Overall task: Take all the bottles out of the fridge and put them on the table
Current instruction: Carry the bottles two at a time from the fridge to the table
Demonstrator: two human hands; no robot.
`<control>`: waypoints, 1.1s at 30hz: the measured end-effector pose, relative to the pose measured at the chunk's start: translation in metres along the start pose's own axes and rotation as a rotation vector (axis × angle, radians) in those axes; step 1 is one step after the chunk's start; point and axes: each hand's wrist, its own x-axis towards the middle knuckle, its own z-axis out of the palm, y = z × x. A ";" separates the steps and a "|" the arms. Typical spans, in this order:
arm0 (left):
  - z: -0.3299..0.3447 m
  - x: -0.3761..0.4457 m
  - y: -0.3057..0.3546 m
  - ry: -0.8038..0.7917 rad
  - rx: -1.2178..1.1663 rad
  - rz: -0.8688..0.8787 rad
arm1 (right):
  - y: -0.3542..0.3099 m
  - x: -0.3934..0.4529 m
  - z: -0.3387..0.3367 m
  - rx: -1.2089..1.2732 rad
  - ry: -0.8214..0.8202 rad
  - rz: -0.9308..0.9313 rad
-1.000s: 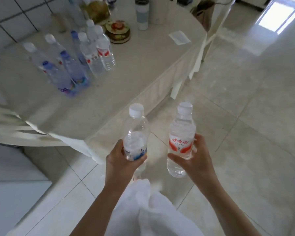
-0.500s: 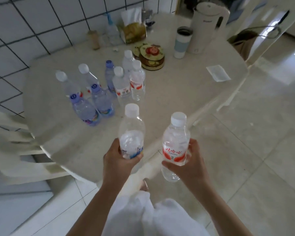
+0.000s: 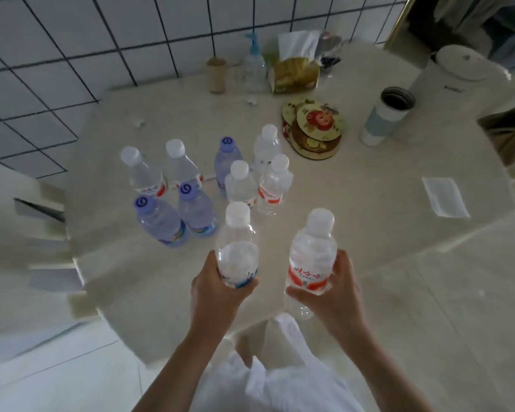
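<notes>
Each grip curls round a bottle — left hand (image 3: 217, 292), right hand (image 3: 336, 295) — above standing bottles (image 3: 220, 185).

Both forearms are reaching up from six o'clock toward twelve, side by side and slightly apart. The left hand (image 3: 214, 289) is wrapping its fingers around a bottle with a blue label (image 3: 237, 251), held upright. The right hand (image 3: 333, 298) is curling around a red-labelled bottle (image 3: 311, 257), thumb in front.
</notes>
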 end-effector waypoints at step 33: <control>0.092 0.056 -0.002 0.110 -0.121 -0.238 | 0.036 0.171 0.019 -0.137 -0.490 -0.309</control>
